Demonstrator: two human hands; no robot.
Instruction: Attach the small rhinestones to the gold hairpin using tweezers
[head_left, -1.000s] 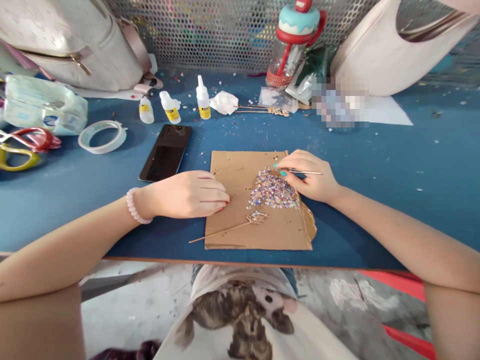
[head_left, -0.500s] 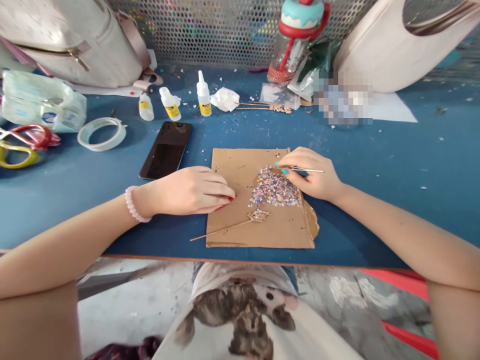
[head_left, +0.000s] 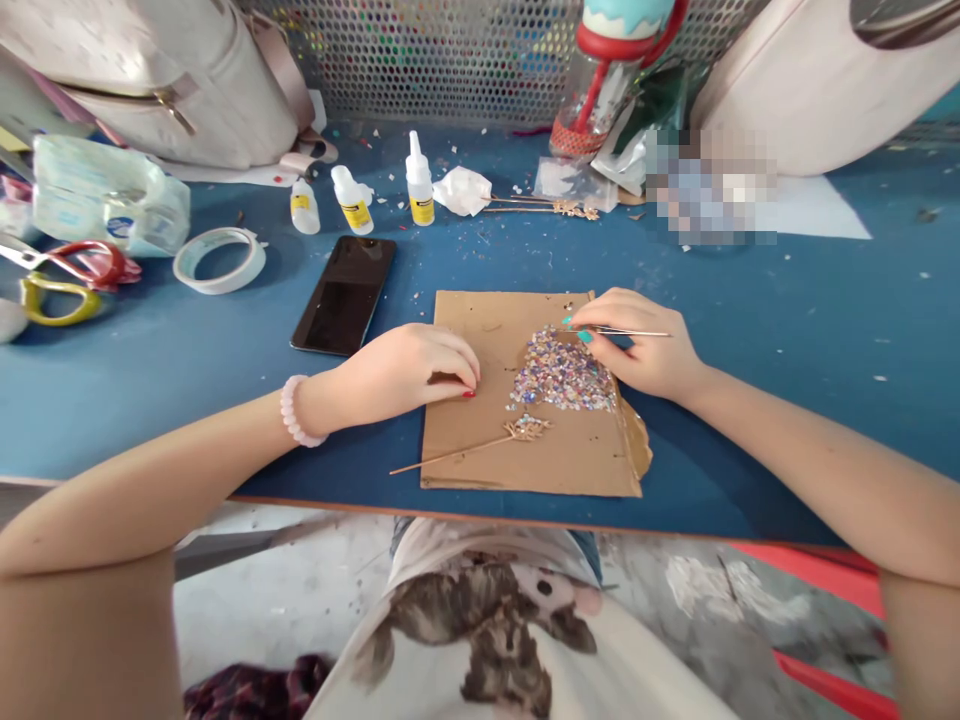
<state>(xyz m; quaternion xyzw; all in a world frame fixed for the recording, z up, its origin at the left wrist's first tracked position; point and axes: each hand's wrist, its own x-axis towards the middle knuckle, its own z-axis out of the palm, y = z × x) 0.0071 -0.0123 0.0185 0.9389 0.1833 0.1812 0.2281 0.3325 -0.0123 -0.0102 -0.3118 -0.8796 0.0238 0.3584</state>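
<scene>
My right hand [head_left: 642,338] pinches thin metal tweezers [head_left: 639,332], whose tips point left at the upper edge of a pile of small multicoloured rhinestones [head_left: 564,374]. The pile lies on a cardboard sheet [head_left: 480,330]. Over the sheet's left part, my left hand [head_left: 409,370] has its thumb and fingertips pressed together. Whatever they may hold is too small or hidden to make out. Below the pile rests a gold-coloured hairpin-like stick [head_left: 471,450], with a branched end that carries pale stones. Its plain end reaches past the sheet's left edge.
A phone [head_left: 345,295] lies left of the cardboard. Behind it stand small yellow-labelled bottles [head_left: 421,185]; similar gold sticks [head_left: 525,203] lie beside them. Tape [head_left: 220,262] and scissors [head_left: 75,280] are at left. A cup [head_left: 600,90] and bags [head_left: 795,90] line the back.
My left hand has lifted slightly, its fingers drawn from lying on the cardboard into a pinch. The right hand keeps the tweezers at the pile. The whole view has shifted a little.
</scene>
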